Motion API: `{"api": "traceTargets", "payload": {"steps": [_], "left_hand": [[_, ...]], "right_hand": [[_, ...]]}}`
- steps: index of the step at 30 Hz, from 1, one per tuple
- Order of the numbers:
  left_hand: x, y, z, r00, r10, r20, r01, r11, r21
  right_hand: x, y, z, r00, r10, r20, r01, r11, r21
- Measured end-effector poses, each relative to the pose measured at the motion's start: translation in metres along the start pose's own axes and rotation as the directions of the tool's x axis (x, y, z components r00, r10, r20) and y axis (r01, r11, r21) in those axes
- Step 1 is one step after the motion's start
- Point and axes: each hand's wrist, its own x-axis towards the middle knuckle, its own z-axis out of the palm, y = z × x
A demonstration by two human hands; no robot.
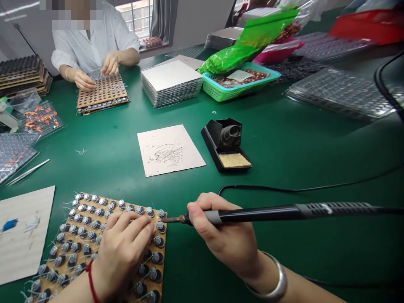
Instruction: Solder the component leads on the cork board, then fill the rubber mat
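My right hand [229, 242] is wrapped round a soldering iron [261, 214] like a pen, its tip pointing left. That tip touches or hovers by a small cylindrical part [161, 227] with a silver top, near the right edge of a brown board [148, 284]. Rows of such dark parts with thin wires stand in the board. Over the board, my left hand [126, 242] has its fingers pinched together just left of the tip. Whatever is between those fingers is hidden.
Beyond the board lie a card [192, 158] with wire scraps and a black iron stand [221, 139] with a yellow sponge. Tweezers [29, 171] and a white sheet [25, 248] are left. A co-worker [91, 46] handles another board [102, 90]. Cables trail right.
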Motion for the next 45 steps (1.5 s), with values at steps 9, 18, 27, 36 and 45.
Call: {"api": "traceTargets", "payload": {"steps": [9, 18, 27, 36, 45], "left_hand": [[0.0040, 0.0026, -0.0004, 1.000, -0.019, -0.008, 0.019, 1.000, -0.007], [0.0077, 0.0061, -0.0014, 0.999, -0.034, 0.000, 0.034, 0.999, -0.013], [0.0052, 0.0051, 0.0021, 1.000, -0.030, 0.004, 0.030, 0.999, 0.018], [0.0044, 0.0054, 0.0006, 0.998, -0.033, 0.049, 0.030, 0.998, 0.049], [0.0027, 0.0048, 0.0007, 0.998, -0.025, 0.059, 0.022, 0.999, 0.046]], "right_hand": [[0.0018, -0.0004, 0.0012, 1.000, 0.007, 0.022, -0.007, 1.000, 0.014], [0.0007, 0.0003, 0.0017, 0.999, 0.018, 0.044, -0.018, 1.000, 0.001], [0.0001, 0.0018, 0.0024, 0.998, 0.029, 0.056, -0.029, 1.000, -0.002], [0.0030, -0.0002, 0.0026, 0.998, 0.028, 0.057, -0.028, 1.000, -0.005], [0.0055, 0.0001, -0.0024, 0.998, 0.040, -0.054, -0.034, 0.994, 0.104]]}}
